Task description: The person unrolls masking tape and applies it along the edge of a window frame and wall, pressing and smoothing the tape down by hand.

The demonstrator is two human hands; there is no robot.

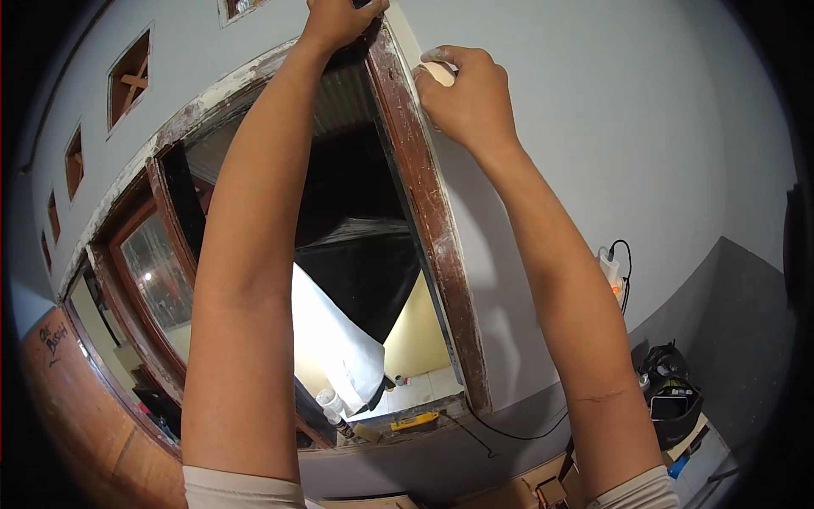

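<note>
Both arms reach up to a worn brown wooden window frame (437, 229) with peeling paint. My left hand (341, 21) is at its top corner, cut off by the upper image edge; its fingers curl round something dark that I cannot make out. My right hand (471, 93) pinches a flat, pale cream block (439, 73) at the wall just right of the frame's upper post. White dust or filler marks its fingertips. A pale strip of wall runs between the post and this hand.
A yellow cutter (415, 422) and a white bottle (329, 402) stand or lie on the sill. A black cable (521, 437) hangs below. At the right are a plugged-in charger (609, 265) and a black bag (678, 416) with a phone.
</note>
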